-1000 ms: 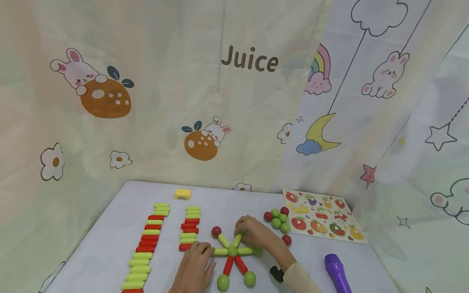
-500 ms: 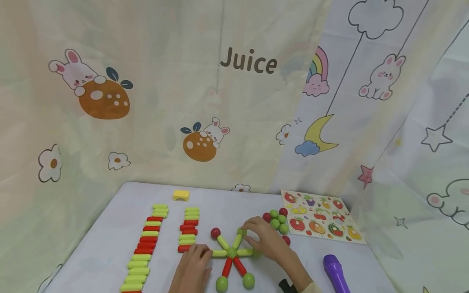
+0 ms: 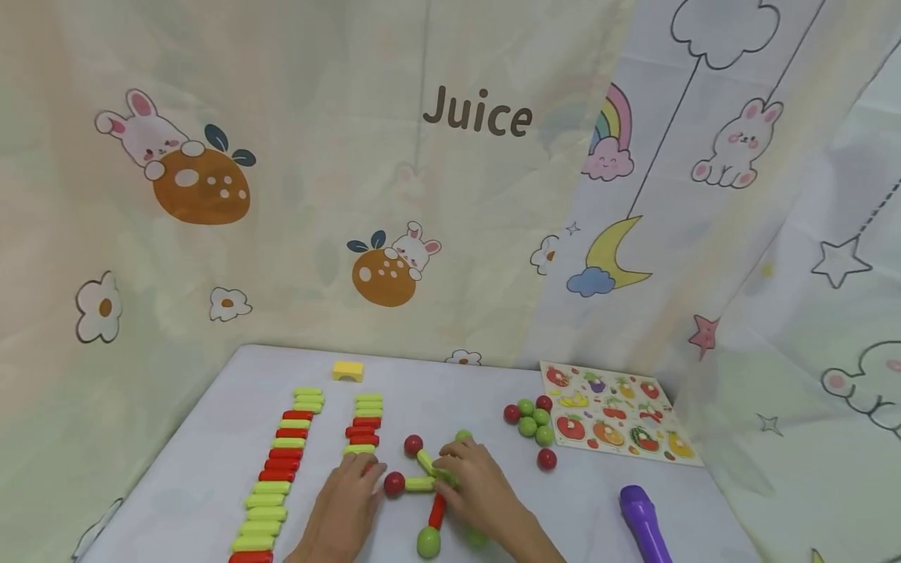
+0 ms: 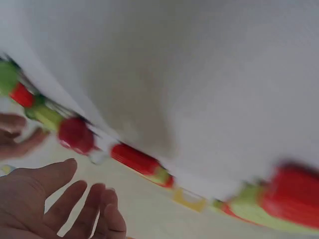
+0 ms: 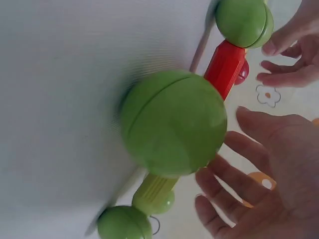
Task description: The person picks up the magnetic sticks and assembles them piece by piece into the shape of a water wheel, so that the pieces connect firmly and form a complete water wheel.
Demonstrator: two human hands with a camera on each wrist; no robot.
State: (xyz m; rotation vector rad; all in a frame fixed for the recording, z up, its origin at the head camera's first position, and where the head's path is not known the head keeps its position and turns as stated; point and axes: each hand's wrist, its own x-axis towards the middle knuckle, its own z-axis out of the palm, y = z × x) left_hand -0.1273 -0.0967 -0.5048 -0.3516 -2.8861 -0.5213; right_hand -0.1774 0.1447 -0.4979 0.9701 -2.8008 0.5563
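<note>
A star-shaped figure of toy sticks and balls lies on the table. Its yellow-green stick (image 3: pixel 420 484) points left to a red ball (image 3: pixel 394 485), and a red stick (image 3: pixel 437 512) runs down to a green ball (image 3: pixel 428 542). Over the figure's centre and right side hovers my right hand (image 3: pixel 486 489), fingers loosely spread, hiding those parts; whether it touches them I cannot tell. A large green ball (image 5: pixel 174 124) fills the middle of the right wrist view before that hand. Just left of the red ball is my left hand (image 3: pixel 341 500), fingers relaxed, holding nothing.
Two columns of red and yellow-green sticks (image 3: pixel 267 498) stand left, with a yellow block (image 3: pixel 348 371) behind. Loose balls (image 3: pixel 527 426) cluster right of the figure, beside a fruit board (image 3: pixel 619 410). A purple toy microphone (image 3: pixel 644 520) lies at front right.
My right hand has left the upper-right ball and moved left and down over the centre. My left hand has drawn back leftward, and the red ball on the left stick now shows.
</note>
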